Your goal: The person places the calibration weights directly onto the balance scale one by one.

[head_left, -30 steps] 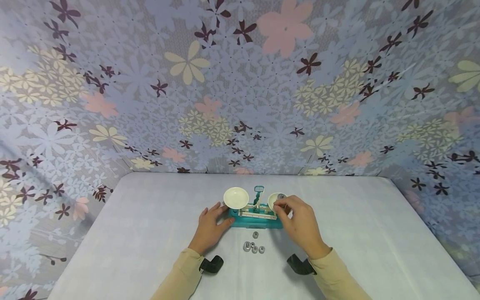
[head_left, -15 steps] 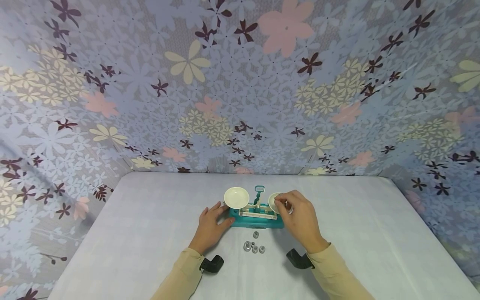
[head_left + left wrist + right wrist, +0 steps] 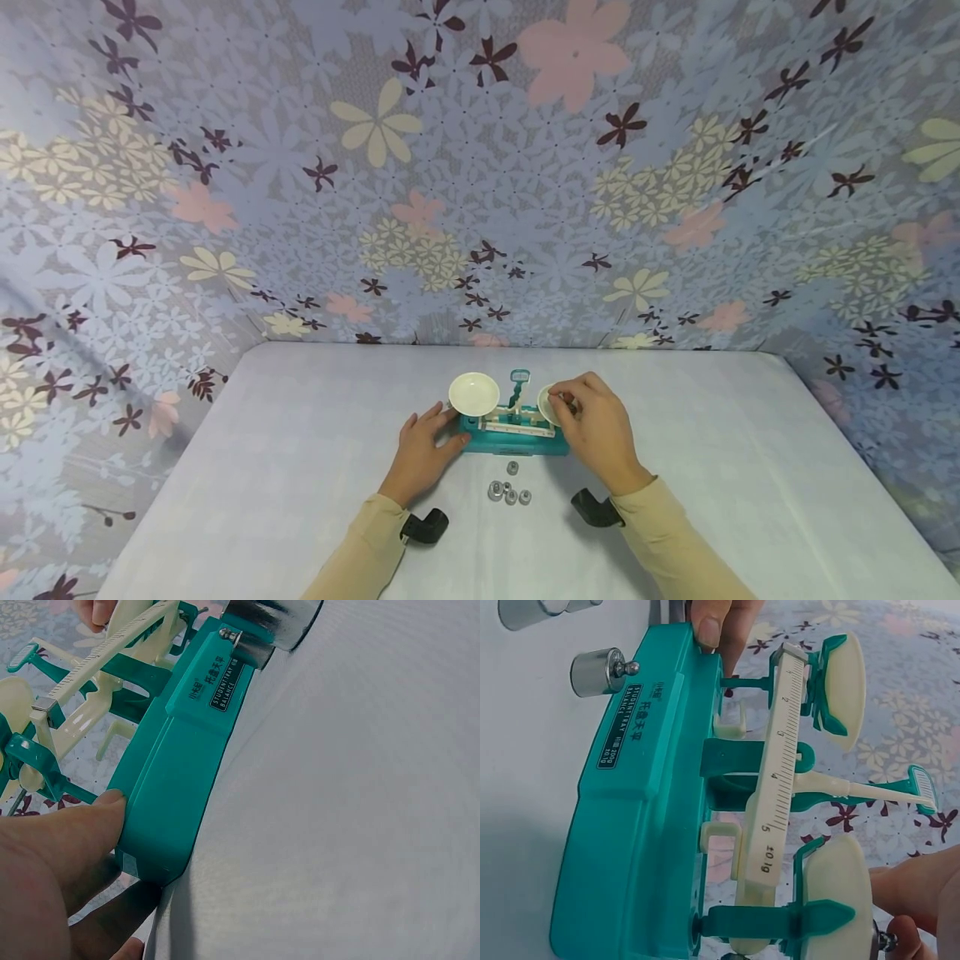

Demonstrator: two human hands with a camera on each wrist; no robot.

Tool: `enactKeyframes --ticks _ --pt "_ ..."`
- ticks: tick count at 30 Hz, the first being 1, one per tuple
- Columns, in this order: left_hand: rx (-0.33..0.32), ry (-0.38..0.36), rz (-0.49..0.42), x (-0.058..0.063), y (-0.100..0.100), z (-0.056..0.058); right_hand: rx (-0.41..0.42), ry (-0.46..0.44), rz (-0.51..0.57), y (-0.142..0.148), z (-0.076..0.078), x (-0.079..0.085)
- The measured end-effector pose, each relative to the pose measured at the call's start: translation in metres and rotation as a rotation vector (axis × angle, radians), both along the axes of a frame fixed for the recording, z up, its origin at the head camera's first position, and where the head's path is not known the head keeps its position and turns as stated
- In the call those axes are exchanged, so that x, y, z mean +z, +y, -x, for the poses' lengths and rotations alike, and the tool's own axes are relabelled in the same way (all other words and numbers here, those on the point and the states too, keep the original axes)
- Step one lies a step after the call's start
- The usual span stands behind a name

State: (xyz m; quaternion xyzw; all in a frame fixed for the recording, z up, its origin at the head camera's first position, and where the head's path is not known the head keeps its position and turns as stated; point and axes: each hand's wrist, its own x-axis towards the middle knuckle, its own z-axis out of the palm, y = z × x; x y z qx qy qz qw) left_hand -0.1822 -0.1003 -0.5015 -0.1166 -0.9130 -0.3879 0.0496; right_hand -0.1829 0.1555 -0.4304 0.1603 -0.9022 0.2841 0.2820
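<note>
A teal tray balance (image 3: pixel 513 442) with two cream pans stands on the table. My left hand (image 3: pixel 423 458) holds the left end of its base, with the thumb (image 3: pixel 105 814) on the front side and the fingers round the end. My right hand (image 3: pixel 596 425) is at the right pan (image 3: pixel 546 404), its thumb and fingertips brought together over it. In the right wrist view, a silver metal weight (image 3: pixel 885 942) shows at that pan's far edge, its knob between my fingers and partly hidden by them. The left pan (image 3: pixel 474 394) holds nothing visible.
Several knobbed metal weights (image 3: pixel 496 490) lie on the white-covered table (image 3: pixel 300 467) in front of the balance, with a single one (image 3: pixel 513 468) closer to its base. A flowered wall covering (image 3: pixel 480 208) rises behind the table.
My right hand has shifted slightly over the right pan; the metal weight seen there a second ago is now covered by the fingers in the head view. My left hand stays put.
</note>
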Motion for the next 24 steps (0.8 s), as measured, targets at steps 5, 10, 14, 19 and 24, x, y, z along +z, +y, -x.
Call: enactKeyframes --ticks 5,10,14,19,24 --pt "0.002 -0.002 -0.006 0.0013 0.0002 -0.0003 -0.031 -0.007 -0.016 -0.0019 0.002 -0.0005" --pt "0.003 -0.006 -0.006 0.0015 0.0004 -0.0001 -0.052 -0.001 -0.025 -0.0029 0.0046 -0.0021" --pt "0.003 -0.002 -0.011 0.0012 0.0 0.0004 -0.061 -0.006 -0.026 -0.0037 0.0057 -0.003" --pt "0.001 -0.005 -0.011 0.0007 0.0001 0.0007 -0.079 -0.009 -0.039 -0.0052 0.0067 -0.0039" --pt "0.002 -0.009 -0.012 0.0005 0.0001 0.0002 -0.087 -0.009 -0.062 -0.0068 0.0073 -0.0033"
